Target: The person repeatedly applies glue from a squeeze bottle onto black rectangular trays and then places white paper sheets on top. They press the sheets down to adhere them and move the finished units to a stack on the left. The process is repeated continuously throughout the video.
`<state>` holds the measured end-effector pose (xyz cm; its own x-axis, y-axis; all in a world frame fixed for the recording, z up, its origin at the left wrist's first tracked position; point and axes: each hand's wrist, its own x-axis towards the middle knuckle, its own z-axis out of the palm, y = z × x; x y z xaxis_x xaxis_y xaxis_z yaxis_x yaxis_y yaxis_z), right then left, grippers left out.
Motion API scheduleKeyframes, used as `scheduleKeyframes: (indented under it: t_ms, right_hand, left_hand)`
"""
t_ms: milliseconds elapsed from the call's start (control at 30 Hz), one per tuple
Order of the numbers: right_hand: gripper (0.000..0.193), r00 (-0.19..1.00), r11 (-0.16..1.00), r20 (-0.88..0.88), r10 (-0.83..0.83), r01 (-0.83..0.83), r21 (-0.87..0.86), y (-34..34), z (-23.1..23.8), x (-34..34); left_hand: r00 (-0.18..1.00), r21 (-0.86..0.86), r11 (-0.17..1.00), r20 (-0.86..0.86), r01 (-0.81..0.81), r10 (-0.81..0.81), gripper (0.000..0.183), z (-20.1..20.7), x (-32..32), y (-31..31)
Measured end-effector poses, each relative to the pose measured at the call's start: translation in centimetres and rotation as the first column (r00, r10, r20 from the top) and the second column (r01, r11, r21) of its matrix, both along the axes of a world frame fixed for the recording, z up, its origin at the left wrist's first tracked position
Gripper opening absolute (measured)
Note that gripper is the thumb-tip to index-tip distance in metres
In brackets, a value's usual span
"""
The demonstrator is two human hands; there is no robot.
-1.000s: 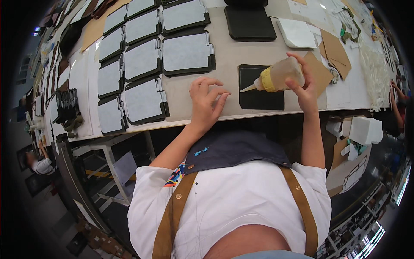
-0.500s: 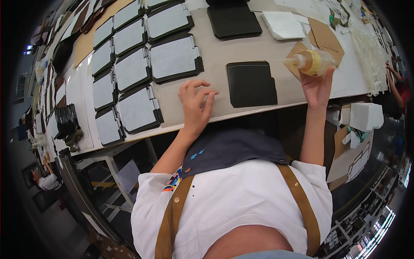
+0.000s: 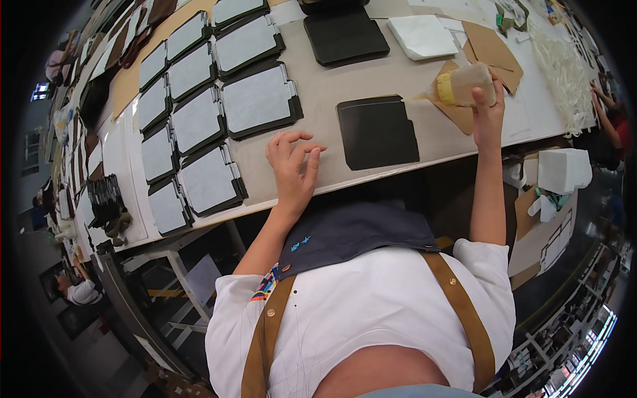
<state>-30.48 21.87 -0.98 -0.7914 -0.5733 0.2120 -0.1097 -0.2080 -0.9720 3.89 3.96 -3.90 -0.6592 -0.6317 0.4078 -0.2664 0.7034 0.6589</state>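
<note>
My right hand [image 3: 490, 113] is wrapped round a squeeze bottle [image 3: 460, 86] with a yellow collar and a pale, cloudy body. The bottle lies tilted on its side in the grip, its thin nozzle pointing left toward the top right corner of a flat black panel [image 3: 378, 134]. That panel rests near the table's front edge and has a small step cut in its right side. Left of it, my left hand [image 3: 292, 169] hovers over the table edge, fingers loosely bent and apart, with nothing in them.
Rows of black panels topped with light grey sheets [image 3: 257, 98] cover the table's left part. More black panels [image 3: 346, 38] are stacked at the back, beside a white block [image 3: 423, 37] and brown card pieces [image 3: 492, 54]. Pale strips [image 3: 564, 86] hang at the right.
My right hand has turned the bottle and shifted a little, so its body now shows more from the side. The view has moved slightly; my left hand keeps its loose pose.
</note>
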Motion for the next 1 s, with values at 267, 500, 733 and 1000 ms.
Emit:
scheduleKeyframes:
  t_ms: [267, 500, 733, 1000]
  right_hand:
    - [0.064, 0.999, 1.000, -0.035, 0.027, -0.027, 0.013, 0.5, -0.2, -0.2]
    - [0.069, 0.993, 0.996, -0.114, 0.026, -0.016, 0.085, 1.8, 0.1, 0.5]
    - [0.070, 0.987, 0.993, -0.157, 0.045, -0.027, 0.113, 2.6, 0.5, 0.8]
    - [0.072, 0.985, 0.994, -0.170, 0.043, -0.026, 0.105, 3.4, 0.5, 0.6]
  left_hand:
    - [1.000, -0.022, 1.000, 0.007, -0.003, 0.003, 0.013, 0.1, -0.1, 0.0]
    - [1.000, -0.007, 1.000, 0.008, 0.004, -0.004, 0.013, 0.1, -0.1, 0.0]
    - [1.000, -0.004, 1.000, 0.023, 0.001, -0.001, 0.014, 0.2, -0.1, 0.1]
    - [1.000, -0.004, 1.000, 0.023, 0.003, -0.003, 0.014, 0.2, -0.2, 0.0]
